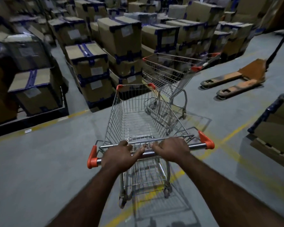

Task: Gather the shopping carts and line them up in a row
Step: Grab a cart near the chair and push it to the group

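A wire shopping cart (138, 115) with orange corner caps stands right in front of me, its basket empty. Both hands grip its metal handle bar (197, 146): my left hand (121, 154) toward the left, my right hand (170, 149) just right of the middle. A second empty wire cart (167, 74) stands ahead and slightly right, turned sideways with its handle pointing right. The front right corner of my cart is close to the second cart's basket and frame; whether they touch I cannot tell.
Stacks of taped cardboard boxes (88, 63) on pallets fill the left and far side. An orange pallet jack (236, 79) lies on the floor at right. More boxes (275, 122) stand at the right edge. Yellow lines (233, 130) mark the grey floor.
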A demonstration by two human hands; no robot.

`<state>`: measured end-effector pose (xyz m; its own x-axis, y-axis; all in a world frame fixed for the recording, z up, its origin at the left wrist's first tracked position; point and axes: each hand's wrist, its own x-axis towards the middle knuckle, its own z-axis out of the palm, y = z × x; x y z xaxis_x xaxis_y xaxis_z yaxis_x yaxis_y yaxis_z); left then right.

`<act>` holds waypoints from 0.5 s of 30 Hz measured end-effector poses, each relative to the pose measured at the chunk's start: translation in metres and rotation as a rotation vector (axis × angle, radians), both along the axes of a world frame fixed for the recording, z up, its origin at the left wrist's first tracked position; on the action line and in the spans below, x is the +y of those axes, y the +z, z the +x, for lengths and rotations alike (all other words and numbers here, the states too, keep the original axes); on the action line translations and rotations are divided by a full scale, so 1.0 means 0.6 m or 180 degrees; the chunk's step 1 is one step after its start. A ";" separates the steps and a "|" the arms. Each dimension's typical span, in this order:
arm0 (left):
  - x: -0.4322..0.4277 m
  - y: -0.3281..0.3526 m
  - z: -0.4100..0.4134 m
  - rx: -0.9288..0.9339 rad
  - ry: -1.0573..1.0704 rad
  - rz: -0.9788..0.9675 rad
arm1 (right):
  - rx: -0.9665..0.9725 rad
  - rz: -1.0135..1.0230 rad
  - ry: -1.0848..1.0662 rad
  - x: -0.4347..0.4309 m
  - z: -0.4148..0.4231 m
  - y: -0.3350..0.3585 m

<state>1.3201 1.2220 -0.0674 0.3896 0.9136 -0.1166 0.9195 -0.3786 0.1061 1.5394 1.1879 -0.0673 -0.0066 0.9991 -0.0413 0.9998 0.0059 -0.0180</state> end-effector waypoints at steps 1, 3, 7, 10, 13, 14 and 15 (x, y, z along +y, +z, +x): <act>0.022 0.001 0.015 0.0017 0.0015 -0.0022 | -0.0002 -0.0011 0.0034 0.025 0.016 0.000; 0.065 0.000 0.045 0.0012 0.0081 -0.0031 | -0.0011 -0.0037 0.0095 0.074 0.045 -0.002; 0.165 -0.002 0.098 0.0003 0.0192 -0.0021 | -0.0053 0.0005 0.0149 0.183 0.101 -0.002; 0.247 -0.004 0.141 -0.0022 0.0231 -0.0108 | 0.0031 -0.0118 0.0061 0.268 0.141 0.000; 0.338 -0.009 0.182 -0.0073 0.0292 -0.0090 | 0.0067 -0.0156 0.0003 0.364 0.182 0.000; 0.370 -0.012 0.195 -0.0088 0.0298 -0.0050 | 0.0070 -0.0172 -0.0007 0.395 0.195 0.000; 0.402 -0.014 0.209 -0.0090 0.0294 -0.0016 | 0.0074 -0.0208 -0.0016 0.429 0.208 -0.001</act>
<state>1.4454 1.4631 -0.0759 0.3069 0.9452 -0.1115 0.9471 -0.2917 0.1341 1.6642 1.4452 -0.0678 -0.0033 0.9943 -0.1065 0.9991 -0.0011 -0.0414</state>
